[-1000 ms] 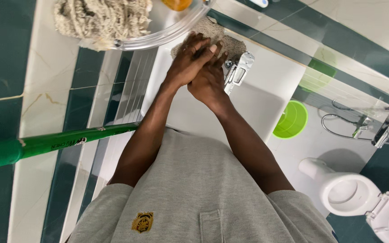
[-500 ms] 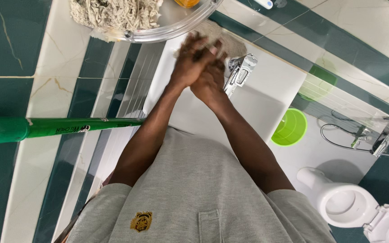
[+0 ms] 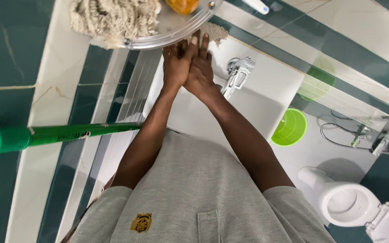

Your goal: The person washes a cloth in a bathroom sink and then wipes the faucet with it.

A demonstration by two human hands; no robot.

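Left hand and right hand press palm to palm, fingers extended, over the white washbasin, just beside the chrome tap; neither hand grasps an object. By appearance the hand-rubbing is mid-course: no water stream is visible, and a rinse seems left. A string mop head lies on the clear round shelf above, its green handle at left.

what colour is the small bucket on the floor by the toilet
Bright lime green; the bucket shows in the head view, right of the sink.
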